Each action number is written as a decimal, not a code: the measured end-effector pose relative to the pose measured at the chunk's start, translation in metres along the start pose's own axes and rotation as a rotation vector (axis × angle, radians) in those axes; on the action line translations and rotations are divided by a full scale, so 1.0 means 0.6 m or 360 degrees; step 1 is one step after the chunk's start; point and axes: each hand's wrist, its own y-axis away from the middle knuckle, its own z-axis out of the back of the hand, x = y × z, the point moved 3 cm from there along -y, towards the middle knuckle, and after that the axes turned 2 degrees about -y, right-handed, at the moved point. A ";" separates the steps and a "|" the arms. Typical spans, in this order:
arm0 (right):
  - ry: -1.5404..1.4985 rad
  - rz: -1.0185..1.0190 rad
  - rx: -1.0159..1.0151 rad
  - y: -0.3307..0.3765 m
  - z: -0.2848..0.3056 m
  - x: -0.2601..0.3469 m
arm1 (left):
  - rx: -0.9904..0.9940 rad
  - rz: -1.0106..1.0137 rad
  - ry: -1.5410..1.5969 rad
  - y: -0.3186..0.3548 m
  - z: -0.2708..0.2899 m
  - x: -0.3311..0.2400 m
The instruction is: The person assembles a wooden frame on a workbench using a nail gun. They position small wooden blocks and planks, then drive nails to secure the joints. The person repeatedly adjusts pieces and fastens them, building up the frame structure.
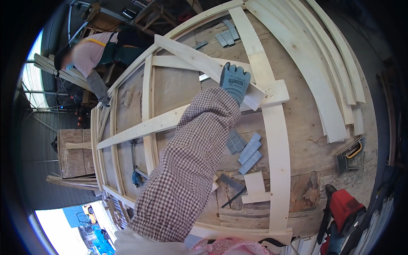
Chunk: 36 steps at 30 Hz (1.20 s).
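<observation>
My left hand [235, 81], in a blue-grey glove with a checkered sleeve, reaches forward and grips the near end of a pale wooden slat [191, 55]. That slat lies diagonally across a wooden frame [278, 140] made of light boards on a plywood worktable [306, 123]. The hand sits where the slat crosses the frame's long right board and a cross board [144, 127]. My right hand is not in view.
Grey staple strips [248, 153] lie inside the frame, more [227, 36] at the far end. Several long boards [327, 85] are stacked on the right. A red power tool [344, 208] and a yellow-black tool [352, 154] sit near right. Another person [91, 53] works far left.
</observation>
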 end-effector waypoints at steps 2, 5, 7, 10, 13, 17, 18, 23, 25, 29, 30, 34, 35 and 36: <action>0.0012 0.0007 -0.0045 0.008 0.004 0.002 | -0.0250 0.0021 0.0080 0.036 0.011 0.012; 0.0020 0.0011 -0.0035 0.001 -0.006 0.004 | 0.0111 -0.0007 0.0093 0.097 0.012 0.022; 0.0033 0.0059 0.0015 -0.013 -0.011 0.011 | 0.0341 0.0088 0.0160 0.145 0.008 0.039; 0.0062 0.0070 -0.0009 -0.014 -0.011 0.016 | 0.0267 0.0105 0.0221 0.154 -0.029 0.032; 0.0094 0.0054 -0.0019 -0.013 -0.021 0.020 | 0.0045 -0.0038 0.0021 0.141 -0.022 0.028; 0.0121 0.0078 0.0011 -0.023 -0.027 0.031 | 0.0245 -0.0397 0.0263 0.127 -0.082 0.026; 0.0127 0.0069 -0.0004 -0.024 -0.029 0.031 | 0.0326 -0.0470 0.0272 0.119 -0.071 0.023; 0.0133 0.0050 -0.0005 -0.036 -0.040 0.031 | 0.0270 -0.0620 0.0353 0.105 -0.039 0.039; 0.0150 0.0061 -0.0005 -0.043 -0.041 0.033 | 0.0271 -0.0653 0.0354 0.100 -0.029 0.036; 0.0162 0.0082 0.0002 -0.049 -0.043 0.037 | 0.0344 -0.0639 0.0396 0.095 -0.011 0.029; 0.0169 0.0086 0.0006 -0.051 -0.046 0.037 | 0.0300 -0.0628 0.0403 0.093 -0.012 0.027; 0.0182 0.0093 0.0002 -0.048 -0.042 0.034 | 0.0319 -0.0577 0.0468 0.070 0.001 0.021; 0.0185 0.0092 -0.0001 -0.046 -0.044 0.031 | 0.0379 -0.0566 0.0485 0.061 0.007 0.021; 0.0176 0.0094 -0.0003 -0.048 -0.044 0.030 | 0.0436 -0.0553 0.0496 0.048 0.010 0.022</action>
